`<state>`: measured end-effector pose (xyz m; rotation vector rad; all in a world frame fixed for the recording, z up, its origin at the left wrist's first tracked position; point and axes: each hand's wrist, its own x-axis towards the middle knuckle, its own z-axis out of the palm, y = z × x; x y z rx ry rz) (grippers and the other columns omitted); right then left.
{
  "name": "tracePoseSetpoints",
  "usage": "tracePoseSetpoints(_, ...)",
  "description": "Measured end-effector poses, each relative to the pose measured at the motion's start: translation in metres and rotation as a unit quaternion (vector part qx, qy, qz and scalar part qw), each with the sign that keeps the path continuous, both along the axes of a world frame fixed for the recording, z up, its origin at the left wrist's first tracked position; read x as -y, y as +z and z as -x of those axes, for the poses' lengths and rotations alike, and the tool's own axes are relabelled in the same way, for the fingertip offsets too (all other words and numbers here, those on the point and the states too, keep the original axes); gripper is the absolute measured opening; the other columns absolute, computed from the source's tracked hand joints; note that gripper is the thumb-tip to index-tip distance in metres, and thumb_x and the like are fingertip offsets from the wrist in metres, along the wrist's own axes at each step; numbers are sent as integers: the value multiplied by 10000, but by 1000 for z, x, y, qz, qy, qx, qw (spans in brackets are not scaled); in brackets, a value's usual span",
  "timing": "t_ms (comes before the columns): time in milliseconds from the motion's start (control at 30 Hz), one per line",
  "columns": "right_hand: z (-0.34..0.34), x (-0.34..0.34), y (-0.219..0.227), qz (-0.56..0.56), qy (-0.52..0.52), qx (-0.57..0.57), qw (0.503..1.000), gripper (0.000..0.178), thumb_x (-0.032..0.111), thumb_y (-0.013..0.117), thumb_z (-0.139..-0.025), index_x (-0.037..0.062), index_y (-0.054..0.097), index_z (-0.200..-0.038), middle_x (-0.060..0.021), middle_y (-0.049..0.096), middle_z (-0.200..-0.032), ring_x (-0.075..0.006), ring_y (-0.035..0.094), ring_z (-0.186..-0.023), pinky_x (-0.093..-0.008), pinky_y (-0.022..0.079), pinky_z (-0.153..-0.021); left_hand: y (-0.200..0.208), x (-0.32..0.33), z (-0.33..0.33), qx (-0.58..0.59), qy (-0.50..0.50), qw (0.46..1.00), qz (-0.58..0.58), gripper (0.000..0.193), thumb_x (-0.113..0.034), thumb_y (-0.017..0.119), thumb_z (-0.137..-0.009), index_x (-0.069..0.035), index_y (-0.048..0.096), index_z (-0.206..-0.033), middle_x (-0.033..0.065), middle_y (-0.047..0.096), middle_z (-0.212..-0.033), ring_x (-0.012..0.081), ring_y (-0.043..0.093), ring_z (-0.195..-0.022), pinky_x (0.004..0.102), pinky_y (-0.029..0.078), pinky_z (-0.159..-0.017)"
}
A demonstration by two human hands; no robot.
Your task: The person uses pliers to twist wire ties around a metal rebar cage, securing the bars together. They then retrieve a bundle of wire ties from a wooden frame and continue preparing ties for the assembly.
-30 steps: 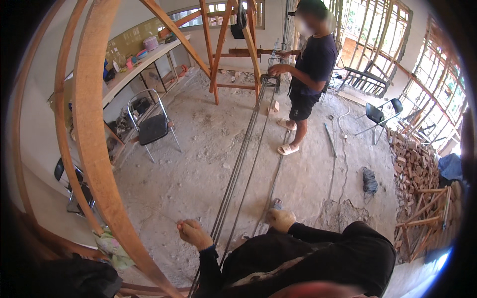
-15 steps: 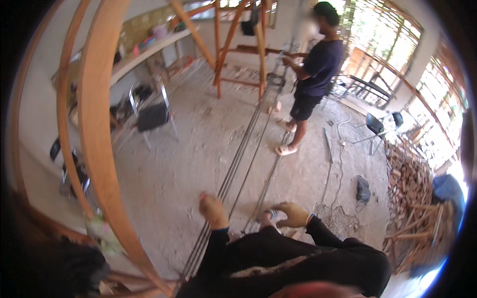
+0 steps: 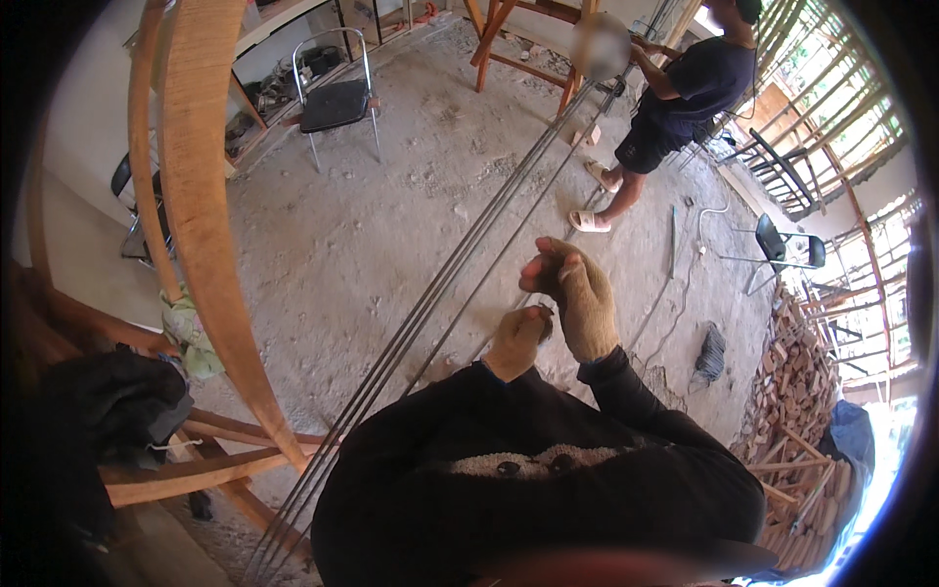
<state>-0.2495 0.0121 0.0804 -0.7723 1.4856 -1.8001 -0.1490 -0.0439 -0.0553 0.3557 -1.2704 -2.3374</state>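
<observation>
Both my hands wear tan gloves with bare fingertips and are raised close together in front of my chest. My left hand (image 3: 515,344) is closed, with a small dark bit at its fingertips, too small to name. Just right of it and higher, my right hand (image 3: 584,301) has bent fingers with a gap between fingers and thumb, and nothing shows in it. Several long thin metal rods (image 3: 427,296) run diagonally across the floor, passing left of my hands up toward a co-worker (image 3: 688,88) standing at the far right.
A curved wooden beam (image 3: 199,205) rises close on my left. Folding chairs stand at the back left (image 3: 335,105) and right (image 3: 773,243). Broken bricks (image 3: 790,362) are heaped at right, near a black bundle (image 3: 711,354). A wooden trestle (image 3: 494,44) stands at the back.
My hands, apart and lower before, have come together and up, the left one moving right across from the rods. The view has shifted, placing the co-worker higher and further right.
</observation>
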Motion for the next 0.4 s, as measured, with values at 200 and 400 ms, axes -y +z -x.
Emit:
tracePoseSetpoints(200,1,-6,1,78,50,129,987,441,416,545,-1114,1,622,-1243,6,512,-817,-115,449,-692,-304,416,-673,-16,-7,-6,-52,-122,989,-63,309,-250,507,-1093,-59,592,-865,-35,492,-735,79,417,-648,277,325,-607)
tracePoseSetpoints(400,8,-13,1,245,193,257,915,441,452,585,-1090,52,606,-1275,18,485,-828,-110,419,-693,-310,372,-665,-49,1,-5,-156,-214,959,-96,393,-367,549,-1105,-21,593,-925,9,550,-779,112,471,-652,267,365,-625)
